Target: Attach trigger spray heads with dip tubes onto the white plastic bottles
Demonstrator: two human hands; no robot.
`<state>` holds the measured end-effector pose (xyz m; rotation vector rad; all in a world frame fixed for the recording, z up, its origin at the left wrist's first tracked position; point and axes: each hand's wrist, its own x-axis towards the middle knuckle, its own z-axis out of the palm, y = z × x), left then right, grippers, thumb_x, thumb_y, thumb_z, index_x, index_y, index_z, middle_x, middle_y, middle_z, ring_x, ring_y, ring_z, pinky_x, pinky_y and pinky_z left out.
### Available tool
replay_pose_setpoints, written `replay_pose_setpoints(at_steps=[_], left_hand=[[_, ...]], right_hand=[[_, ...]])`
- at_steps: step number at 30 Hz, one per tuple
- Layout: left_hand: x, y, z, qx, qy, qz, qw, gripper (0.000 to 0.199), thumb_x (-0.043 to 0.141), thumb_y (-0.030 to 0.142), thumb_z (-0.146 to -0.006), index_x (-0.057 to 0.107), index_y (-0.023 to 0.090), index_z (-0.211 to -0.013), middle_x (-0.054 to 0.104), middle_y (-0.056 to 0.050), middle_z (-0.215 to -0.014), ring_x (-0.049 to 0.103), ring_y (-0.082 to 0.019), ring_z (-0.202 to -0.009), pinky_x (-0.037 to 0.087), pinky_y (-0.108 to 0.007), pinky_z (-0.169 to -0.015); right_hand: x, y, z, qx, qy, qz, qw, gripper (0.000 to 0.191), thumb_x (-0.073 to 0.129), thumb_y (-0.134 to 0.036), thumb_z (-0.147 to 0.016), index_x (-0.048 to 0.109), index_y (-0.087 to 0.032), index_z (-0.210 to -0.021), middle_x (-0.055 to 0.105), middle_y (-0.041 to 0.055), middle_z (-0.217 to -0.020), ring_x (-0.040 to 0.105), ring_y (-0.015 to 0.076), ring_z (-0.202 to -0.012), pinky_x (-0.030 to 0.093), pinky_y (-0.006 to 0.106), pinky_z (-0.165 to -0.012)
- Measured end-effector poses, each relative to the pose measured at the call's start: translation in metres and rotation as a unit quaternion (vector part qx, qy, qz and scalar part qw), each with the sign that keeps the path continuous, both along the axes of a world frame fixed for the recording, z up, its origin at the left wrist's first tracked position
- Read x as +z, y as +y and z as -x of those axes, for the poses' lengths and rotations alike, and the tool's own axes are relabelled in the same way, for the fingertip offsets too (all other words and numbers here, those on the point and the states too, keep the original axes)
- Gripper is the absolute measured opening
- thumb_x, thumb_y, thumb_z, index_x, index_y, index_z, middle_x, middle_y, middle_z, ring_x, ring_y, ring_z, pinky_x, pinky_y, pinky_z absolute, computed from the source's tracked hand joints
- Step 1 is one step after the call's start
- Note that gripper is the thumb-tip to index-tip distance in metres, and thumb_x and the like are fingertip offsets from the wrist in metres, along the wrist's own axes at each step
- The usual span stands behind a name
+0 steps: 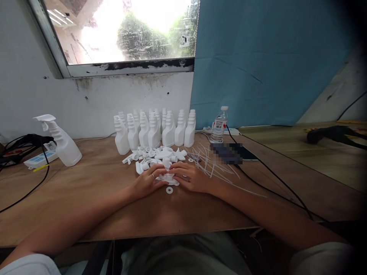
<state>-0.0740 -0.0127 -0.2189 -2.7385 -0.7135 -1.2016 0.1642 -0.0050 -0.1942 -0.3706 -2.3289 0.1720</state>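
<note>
My left hand (150,180), with a ring on one finger, curls in from the left. My right hand (193,177) meets it from the other side. Between their fingertips is a white plastic sprayer part (166,176), held low over the table and partly covered by the fingers. A flat white washer (169,190) lies just below the hands. Right behind them spreads a pile of white trigger sprayer parts (156,153). Thin white dip tubes (206,162) lie scattered to the right of my right hand.
White bottles without tops (168,130) stand in rows by the wall. At left, a spray bottle with its trigger head (64,145) stands near a power strip (40,159) and black cables. A water bottle (219,128), a phone (248,152) and a long cable (275,173) are at right.
</note>
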Motion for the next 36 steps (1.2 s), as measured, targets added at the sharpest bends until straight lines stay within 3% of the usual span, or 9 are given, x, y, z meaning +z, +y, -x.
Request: replay_pose_setpoints(at_steps=[7, 13, 21, 29, 36], left_hand=[[0.0023, 0.0015, -0.0016, -0.022, -0.012, 0.022, 0.999, 0.021, 0.063, 0.028, -0.087, 0.056, 0.021, -0.106, 0.059, -0.009, -0.112, 0.061, -0.018, -0.102, 0.053, -0.032, -0.089], [0.0051, 0.0015, -0.0019, 0.002, 0.031, 0.113, 0.993, 0.027, 0.062, 0.033, -0.088, 0.056, 0.022, -0.111, 0.065, -0.007, -0.105, 0.062, -0.019, -0.097, 0.054, -0.033, -0.085], [0.007, 0.0018, -0.0027, -0.026, 0.079, 0.145, 0.986, 0.03, 0.055, 0.03, -0.092, 0.052, 0.022, -0.12, 0.059, -0.009, -0.12, 0.06, -0.018, -0.107, 0.049, -0.032, -0.093], [0.0038, 0.0033, -0.0008, -0.016, 0.069, 0.136, 0.988, 0.027, 0.055, 0.034, -0.092, 0.054, 0.021, -0.116, 0.062, -0.006, -0.113, 0.062, -0.015, -0.099, 0.051, -0.028, -0.087], [0.0037, 0.0029, -0.0025, -0.027, 0.073, 0.087, 0.993, 0.025, 0.054, 0.032, -0.093, 0.055, 0.019, -0.115, 0.062, -0.008, -0.109, 0.063, -0.015, -0.094, 0.052, -0.026, -0.083]], right_hand=[[-0.0048, 0.0013, 0.0033, -0.009, 0.015, 0.022, 1.0, 0.015, 0.05, -0.025, -0.093, 0.061, -0.024, -0.103, 0.064, 0.0085, -0.108, 0.063, 0.0181, -0.102, 0.054, 0.036, -0.09], [-0.0028, -0.0002, 0.0032, -0.017, -0.003, 0.022, 1.0, 0.011, 0.051, -0.024, -0.093, 0.058, -0.02, -0.1, 0.065, 0.0086, -0.106, 0.063, 0.0174, -0.099, 0.053, 0.033, -0.088], [-0.0103, 0.0051, 0.0036, -0.012, -0.02, 0.026, 0.999, 0.015, 0.057, -0.026, -0.09, 0.06, -0.019, -0.103, 0.065, 0.0088, -0.108, 0.062, 0.018, -0.102, 0.052, 0.033, -0.089], [-0.007, 0.0028, 0.0037, -0.024, -0.047, 0.038, 0.998, 0.012, 0.056, -0.026, -0.092, 0.06, -0.018, -0.1, 0.064, 0.0084, -0.106, 0.062, 0.0177, -0.099, 0.052, 0.032, -0.089], [-0.0109, 0.0047, 0.004, 0.002, -0.031, 0.002, 1.0, 0.013, 0.048, -0.02, -0.095, 0.058, -0.016, -0.1, 0.06, 0.011, -0.104, 0.059, 0.0167, -0.099, 0.052, 0.031, -0.088]])
